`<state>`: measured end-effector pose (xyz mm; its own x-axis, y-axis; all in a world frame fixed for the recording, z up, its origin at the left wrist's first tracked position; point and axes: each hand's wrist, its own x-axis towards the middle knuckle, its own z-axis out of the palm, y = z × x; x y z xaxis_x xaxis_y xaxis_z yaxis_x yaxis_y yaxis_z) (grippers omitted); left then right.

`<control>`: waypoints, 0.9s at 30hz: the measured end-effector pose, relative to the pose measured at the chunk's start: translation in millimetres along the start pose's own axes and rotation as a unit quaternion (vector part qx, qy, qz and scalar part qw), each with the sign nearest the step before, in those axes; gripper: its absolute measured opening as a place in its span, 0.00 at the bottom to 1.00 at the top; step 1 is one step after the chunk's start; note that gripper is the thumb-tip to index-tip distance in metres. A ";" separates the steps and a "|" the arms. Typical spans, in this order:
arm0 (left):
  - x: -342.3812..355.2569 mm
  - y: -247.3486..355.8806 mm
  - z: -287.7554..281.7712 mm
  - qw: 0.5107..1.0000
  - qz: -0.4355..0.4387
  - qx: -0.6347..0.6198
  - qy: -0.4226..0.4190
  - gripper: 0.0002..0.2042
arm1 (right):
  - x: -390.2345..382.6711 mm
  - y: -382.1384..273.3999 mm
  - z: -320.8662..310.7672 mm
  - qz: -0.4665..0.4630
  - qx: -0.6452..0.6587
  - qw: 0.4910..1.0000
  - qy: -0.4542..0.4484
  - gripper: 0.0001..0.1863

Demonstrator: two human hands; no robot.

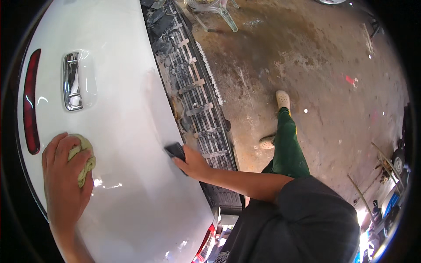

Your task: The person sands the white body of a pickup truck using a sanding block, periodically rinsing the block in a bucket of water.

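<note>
My left hand is closed round a folded yellow-green cloth resting on a white vehicle panel. It is beside a long red light strip and below a chrome handle set in the panel. My right hand grips a dark rectangular block against the panel, close to its right edge. Along that edge runs a ribbed step bumper, streaked with pale grime. A red tail light shows at the bottom.
My legs in green trousers and pale clogs are on a stained concrete floor. A plastic chair stands at the top. At the far right are a wheel, poles and jumbled objects.
</note>
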<state>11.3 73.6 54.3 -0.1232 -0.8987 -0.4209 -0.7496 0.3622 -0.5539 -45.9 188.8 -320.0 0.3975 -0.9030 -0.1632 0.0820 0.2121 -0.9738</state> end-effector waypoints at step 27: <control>191.2 159.8 210.1 0.986 -0.071 -0.064 -0.137 0.43 | 13.7 49.0 -549.6 0.273 0.375 0.885 0.034 0.21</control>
<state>4.5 11.6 -265.6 0.1551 -0.8315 -0.5335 -0.8249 0.1881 -0.5330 -538.7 -18.6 -456.9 0.5117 -0.6039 -0.6111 0.4887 0.7896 -0.3711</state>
